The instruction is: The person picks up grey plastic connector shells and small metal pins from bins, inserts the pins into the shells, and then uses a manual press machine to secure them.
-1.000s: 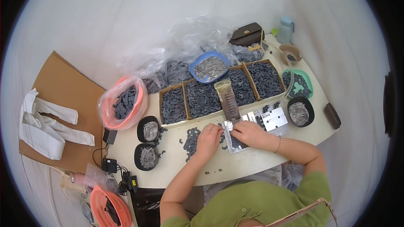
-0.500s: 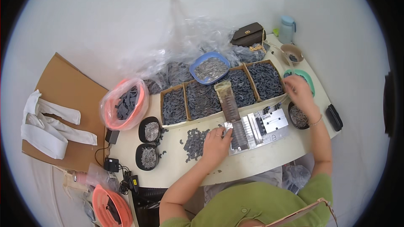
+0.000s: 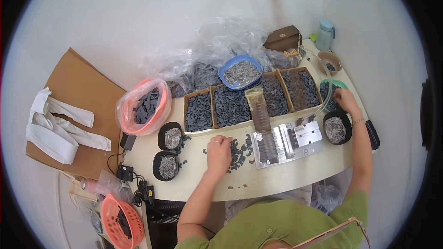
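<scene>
My left hand is down on the table at the left edge of a loose pile of small dark grey parts. Its fingers are curled together, and whatever they pinch is hidden. My right hand reaches to the rim of a green bowl of dark parts, fingers drawn together; I cannot make out what is in them. Between the hands lies a silver metal fixture with a slotted left part. A long, clear-topped slotted holder leans from the fixture toward the boxes behind.
Cardboard trays of dark grey parts line the back, with a blue bowl of metal pins resting there. Black bowls of pins stand left and right. A clear hose curves beside my right hand. A pink basket sits left.
My left hand has left the fixture and moved left onto the loose pile. My right hand has shifted from beside the trays to the green bowl. The whole view has moved slightly.
</scene>
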The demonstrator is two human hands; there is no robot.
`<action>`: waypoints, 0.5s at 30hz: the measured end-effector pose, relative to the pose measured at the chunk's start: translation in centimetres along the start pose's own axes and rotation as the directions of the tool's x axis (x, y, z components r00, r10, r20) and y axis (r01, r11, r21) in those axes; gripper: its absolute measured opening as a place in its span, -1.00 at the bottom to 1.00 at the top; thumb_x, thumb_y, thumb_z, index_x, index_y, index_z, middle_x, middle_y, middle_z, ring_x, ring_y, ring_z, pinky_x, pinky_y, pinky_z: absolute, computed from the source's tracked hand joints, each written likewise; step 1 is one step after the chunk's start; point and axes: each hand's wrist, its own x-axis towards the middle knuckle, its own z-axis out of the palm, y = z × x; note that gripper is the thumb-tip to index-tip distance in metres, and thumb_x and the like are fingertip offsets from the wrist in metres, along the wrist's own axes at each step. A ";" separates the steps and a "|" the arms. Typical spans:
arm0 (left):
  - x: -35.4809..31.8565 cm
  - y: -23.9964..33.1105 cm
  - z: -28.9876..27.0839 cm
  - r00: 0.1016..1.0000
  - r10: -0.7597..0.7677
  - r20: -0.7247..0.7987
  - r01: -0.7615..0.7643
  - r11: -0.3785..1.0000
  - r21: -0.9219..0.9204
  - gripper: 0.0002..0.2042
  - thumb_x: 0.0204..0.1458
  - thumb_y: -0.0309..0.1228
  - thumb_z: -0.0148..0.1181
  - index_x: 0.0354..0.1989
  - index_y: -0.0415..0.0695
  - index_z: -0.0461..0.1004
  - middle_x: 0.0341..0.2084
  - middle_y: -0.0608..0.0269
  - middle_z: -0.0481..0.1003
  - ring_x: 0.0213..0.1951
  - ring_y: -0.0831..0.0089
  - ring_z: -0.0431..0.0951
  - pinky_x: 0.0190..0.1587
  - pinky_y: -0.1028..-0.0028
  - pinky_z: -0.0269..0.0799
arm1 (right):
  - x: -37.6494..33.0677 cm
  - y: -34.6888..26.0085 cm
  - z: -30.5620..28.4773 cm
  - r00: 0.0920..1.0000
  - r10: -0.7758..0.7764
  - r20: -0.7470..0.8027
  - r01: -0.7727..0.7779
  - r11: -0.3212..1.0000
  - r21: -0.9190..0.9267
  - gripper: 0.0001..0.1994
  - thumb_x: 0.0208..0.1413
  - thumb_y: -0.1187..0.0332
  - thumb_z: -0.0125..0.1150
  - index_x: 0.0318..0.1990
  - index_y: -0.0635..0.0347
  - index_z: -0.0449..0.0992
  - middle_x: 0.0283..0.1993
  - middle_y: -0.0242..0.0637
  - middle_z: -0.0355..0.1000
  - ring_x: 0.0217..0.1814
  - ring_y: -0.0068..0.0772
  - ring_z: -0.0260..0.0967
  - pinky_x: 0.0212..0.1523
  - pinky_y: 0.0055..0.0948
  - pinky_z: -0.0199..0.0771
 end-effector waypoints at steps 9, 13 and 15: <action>1.8 -0.7 0.2 0.993 -0.036 0.109 0.052 0.988 -0.147 -0.89 -0.10 -0.59 0.21 -0.36 -0.21 0.53 -0.45 0.16 0.44 -0.36 0.19 0.45 -0.26 0.32 0.39 | 0.0 -0.6 -0.7 0.989 -0.027 0.146 0.032 0.999 -0.032 -0.84 -0.16 0.38 0.31 -0.39 0.21 0.53 -0.41 -0.11 0.50 -0.29 -0.09 0.47 -0.24 -0.21 0.44; 2.8 1.7 0.1 0.959 -0.124 0.254 0.234 0.855 -0.463 -0.87 -0.02 -0.64 0.13 -0.28 -0.25 0.52 -0.41 0.16 0.46 -0.40 0.28 0.49 -0.32 0.43 0.41 | -0.2 -0.6 -0.5 0.998 0.009 0.066 -0.007 1.000 -0.020 -0.84 -0.16 0.39 0.29 -0.37 0.21 0.53 -0.40 -0.10 0.50 -0.28 -0.08 0.47 -0.23 -0.21 0.44; 3.0 2.1 0.6 0.951 -0.079 0.298 0.251 0.758 -0.602 -0.85 0.02 -0.65 0.10 -0.24 -0.25 0.52 -0.38 0.20 0.48 -0.39 0.38 0.50 -0.34 0.48 0.40 | -0.3 -0.6 -0.7 0.998 0.003 0.055 0.000 0.999 -0.047 -0.80 -0.15 0.37 0.32 -0.33 0.19 0.54 -0.33 -0.12 0.52 -0.24 -0.08 0.47 -0.19 -0.21 0.44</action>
